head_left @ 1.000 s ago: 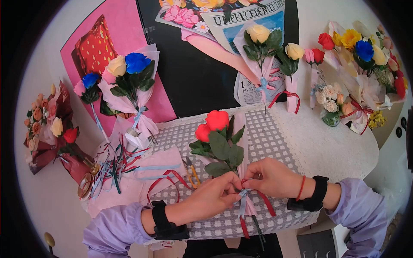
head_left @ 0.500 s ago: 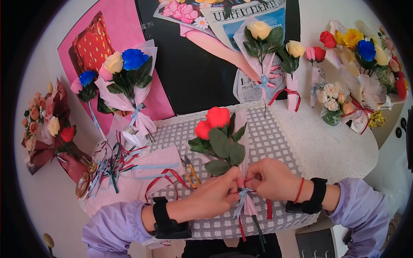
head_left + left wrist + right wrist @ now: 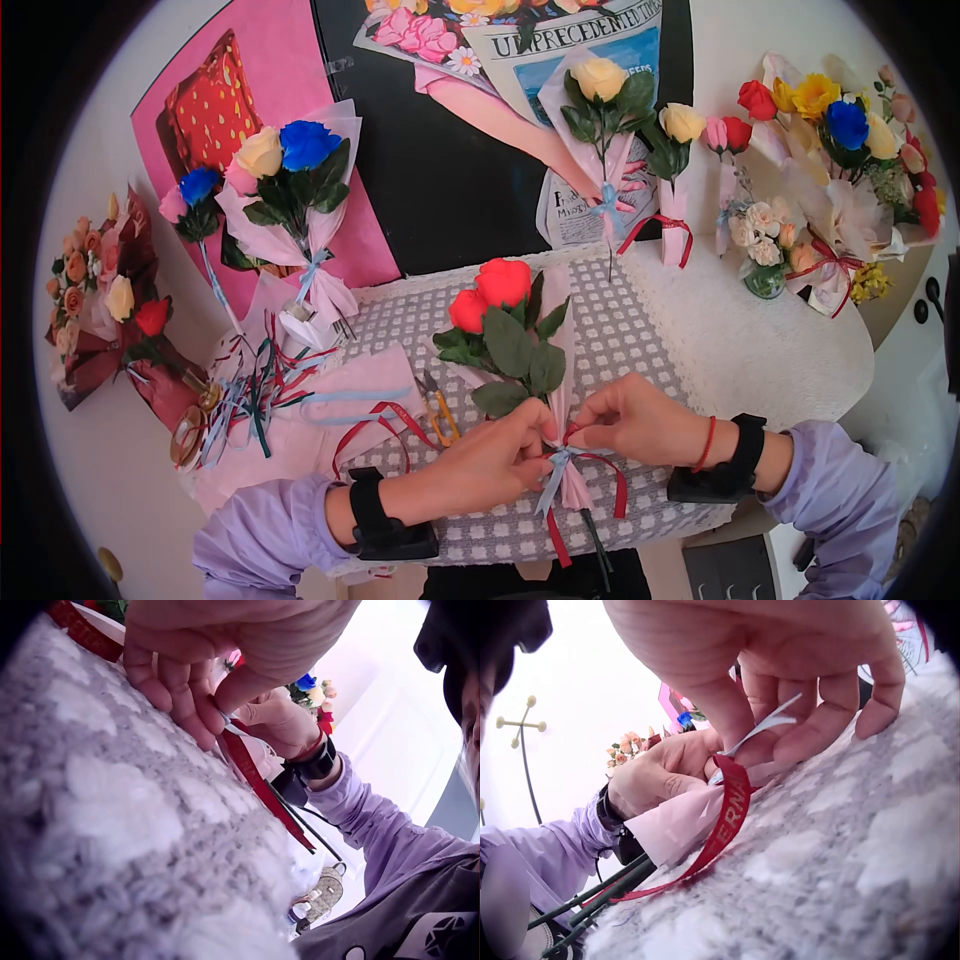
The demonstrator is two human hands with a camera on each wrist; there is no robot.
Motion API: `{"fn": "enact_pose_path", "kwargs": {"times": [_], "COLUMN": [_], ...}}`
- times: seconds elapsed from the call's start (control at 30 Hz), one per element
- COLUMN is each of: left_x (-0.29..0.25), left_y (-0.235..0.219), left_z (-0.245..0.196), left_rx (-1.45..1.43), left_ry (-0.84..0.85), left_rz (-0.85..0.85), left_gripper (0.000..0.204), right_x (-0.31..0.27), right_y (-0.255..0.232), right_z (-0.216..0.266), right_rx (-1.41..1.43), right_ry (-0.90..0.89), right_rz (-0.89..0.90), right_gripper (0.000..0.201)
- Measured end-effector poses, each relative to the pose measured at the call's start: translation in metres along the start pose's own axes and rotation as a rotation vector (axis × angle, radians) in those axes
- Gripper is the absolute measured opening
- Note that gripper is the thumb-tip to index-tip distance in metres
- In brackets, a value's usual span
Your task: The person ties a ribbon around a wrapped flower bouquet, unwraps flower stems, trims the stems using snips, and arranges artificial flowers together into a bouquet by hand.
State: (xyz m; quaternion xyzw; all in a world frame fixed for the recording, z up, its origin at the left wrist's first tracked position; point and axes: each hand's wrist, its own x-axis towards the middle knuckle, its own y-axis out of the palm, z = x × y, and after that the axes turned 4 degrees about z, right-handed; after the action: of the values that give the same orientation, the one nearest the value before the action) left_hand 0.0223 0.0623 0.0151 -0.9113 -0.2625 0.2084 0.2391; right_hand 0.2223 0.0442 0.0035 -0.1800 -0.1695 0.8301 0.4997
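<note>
A bouquet of red artificial roses [image 3: 502, 283] with green leaves lies on the grey-and-white cloth. Pale pink wrapping [image 3: 576, 490] surrounds its stems, which poke out below. Light blue ribbon [image 3: 550, 482] and red ribbon [image 3: 621, 490] are tied around the wrapping. At this binding, my left hand [image 3: 505, 450] pinches the light blue ribbon between thumb and fingers. Close beside it, my right hand [image 3: 640, 425] also pinches the light blue ribbon, whose pale end [image 3: 769, 727] sticks out past the fingers. The red ribbon's lettered tail [image 3: 731, 814] curves below the right thumb.
Yellow-handled scissors [image 3: 440, 413] lie left of the bouquet. Further left, loose ribbons [image 3: 265, 395] spread over pink wrapping sheets [image 3: 385, 365]. Wrapped bouquets stand along the back, including one with a blue rose [image 3: 308, 146] and one with a cream rose [image 3: 600, 79].
Both hands stay at the binding. My right hand came in toward the left, then drew slightly away. The red ribbon's right tail, mostly covered half a second ago, shows again as an arc.
</note>
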Motion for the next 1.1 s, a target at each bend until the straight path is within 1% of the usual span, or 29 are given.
{"fn": "enact_pose_path", "kwargs": {"times": [0.07,0.1,0.17,0.3,0.33,0.4,0.43,0.5,0.53,0.57,0.6,0.63,0.7,0.83,0.9,0.93,1.0,1.03,1.1], "left_x": [0.0,0.0,0.001,0.005,0.008,0.013,0.015,0.016,0.016,0.016,0.016,0.015,0.015,0.015,0.014,0.015,0.016,0.016,0.016], "left_y": [0.001,0.002,0.003,0.005,0.004,0.005,0.006,0.008,0.009,0.009,0.01,0.01,0.013,0.016,0.016,0.016,0.017,0.018,0.016], "left_z": [0.002,0.002,-0.001,-0.004,-0.002,0.003,0.006,0.008,0.007,0.007,0.006,0.007,0.008,0.009,0.008,0.008,0.008,0.008,0.008], "left_rx": [-0.135,-0.135,-0.231,-0.137,-0.098,-0.057,-0.079,-0.095,-0.104,-0.113,-0.111,-0.092,-0.074,-0.162,-0.185,-0.157,-0.13,-0.133,-0.134], "left_ry": [0.001,0.001,0.017,0.034,0.031,0.028,0.032,0.036,0.016,-0.003,-0.003,0.004,0.01,-0.009,-0.019,-0.015,-0.008,-0.002,0.009], "left_rz": [-0.026,-0.027,-0.043,-0.037,-0.046,-0.053,-0.061,-0.064,-0.075,-0.087,-0.086,-0.091,-0.096,-0.121,-0.124,-0.126,-0.132,-0.136,-0.148], "left_gripper": [0.024,0.024,0.026,0.022,0.017,0.013,0.011,0.009,0.009,0.008,0.008,0.008,0.007,0.006,0.006,0.006,0.006,0.007,0.007], "right_x": [-0.003,-0.004,-0.007,-0.011,-0.011,-0.012,-0.013,-0.017,-0.019,-0.02,-0.021,-0.022,-0.024,-0.024,-0.023,-0.023,-0.024,-0.024,-0.025], "right_y": [-0.001,-0.001,-0.001,0.0,0.002,0.006,0.007,0.008,0.008,0.009,0.009,0.01,0.013,0.016,0.016,0.017,0.018,0.019,0.017], "right_z": [-0.003,-0.003,0.001,0.005,0.003,-0.001,-0.001,0.003,0.005,0.008,0.009,0.011,0.011,0.008,0.007,0.008,0.01,0.009,0.006], "right_rx": [0.013,0.027,0.026,0.022,0.023,-0.038,-0.035,-0.15,-0.147,-0.203,-0.258,-0.257,-0.367,-0.447,-0.593,-0.593,-0.697,-0.698,-0.47], "right_ry": [-0.001,-0.002,0.009,0.019,0.017,-0.097,-0.097,-0.077,-0.077,-0.077,-0.077,-0.077,-0.113,-0.174,-0.285,-0.285,-0.281,-0.284,-0.16], "right_rz": [0.008,0.017,0.019,-0.005,-0.005,-0.119,-0.122,-0.16,-0.165,-0.165,-0.164,-0.165,-0.192,-0.219,-0.168,-0.167,-0.159,-0.159,-0.16], "right_gripper": [0.011,0.012,0.012,0.011,0.011,0.011,0.011,0.01,0.01,0.009,0.009,0.009,0.007,0.005,0.004,0.004,0.005,0.005,0.007]}}
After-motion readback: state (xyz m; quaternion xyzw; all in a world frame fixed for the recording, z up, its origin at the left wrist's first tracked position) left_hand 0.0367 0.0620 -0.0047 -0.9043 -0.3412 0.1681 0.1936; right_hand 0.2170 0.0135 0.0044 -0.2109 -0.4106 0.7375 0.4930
